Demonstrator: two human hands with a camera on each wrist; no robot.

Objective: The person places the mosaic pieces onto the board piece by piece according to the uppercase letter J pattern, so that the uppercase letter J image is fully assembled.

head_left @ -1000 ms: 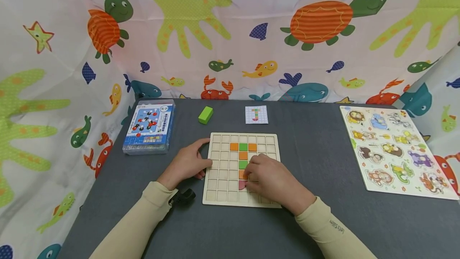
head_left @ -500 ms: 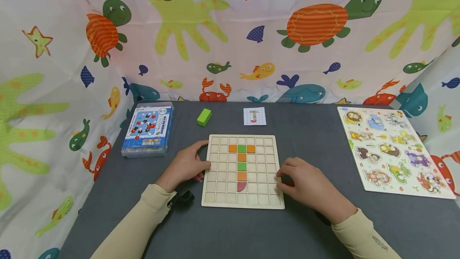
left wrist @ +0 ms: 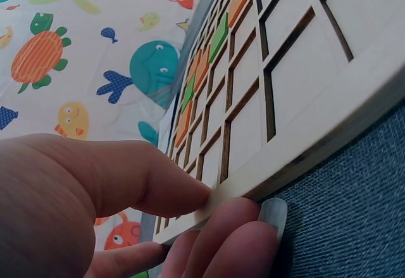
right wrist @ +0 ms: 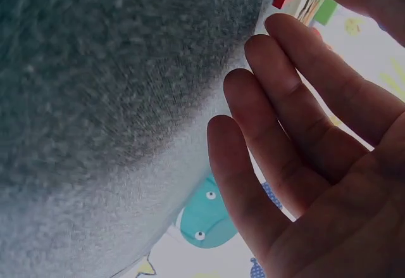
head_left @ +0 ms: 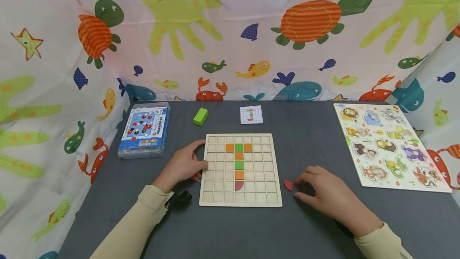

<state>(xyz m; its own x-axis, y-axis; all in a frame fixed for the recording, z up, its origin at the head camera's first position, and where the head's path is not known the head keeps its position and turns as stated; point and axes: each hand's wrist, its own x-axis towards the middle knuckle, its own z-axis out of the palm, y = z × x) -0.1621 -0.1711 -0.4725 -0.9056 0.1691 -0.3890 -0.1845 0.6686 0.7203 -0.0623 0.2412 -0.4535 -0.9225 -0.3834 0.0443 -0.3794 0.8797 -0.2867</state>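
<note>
A square wooden grid board [head_left: 259,187] lies flat on the table. My left hand [head_left: 181,165] holds its left edge; in the left wrist view the thumb [left wrist: 171,186] lies on the rim and the fingers are curled against the side. Orange and green square tiles [head_left: 238,165] form a T in its cells, with a dark pink quarter-round tile [head_left: 238,185] at the foot. Right of the board, a red quarter-round tile [head_left: 288,185] lies on the table. My right hand [head_left: 328,195] is just right of that tile, fingers loosely bent, with nothing held between thumb and fingers.
Behind the board lie a small pattern card [head_left: 251,114] and a green block [head_left: 201,116]. A clear plastic box with a blue label [head_left: 143,131] stands at the back left. An animal puzzle board [head_left: 391,149] lies far right. A printed curtain [head_left: 230,31] surrounds the table.
My right hand has moved from over the board off to its right, uncovering the pattern. The red quarter-round tile now shows by its fingertips. My left hand stays at the board's edge.
</note>
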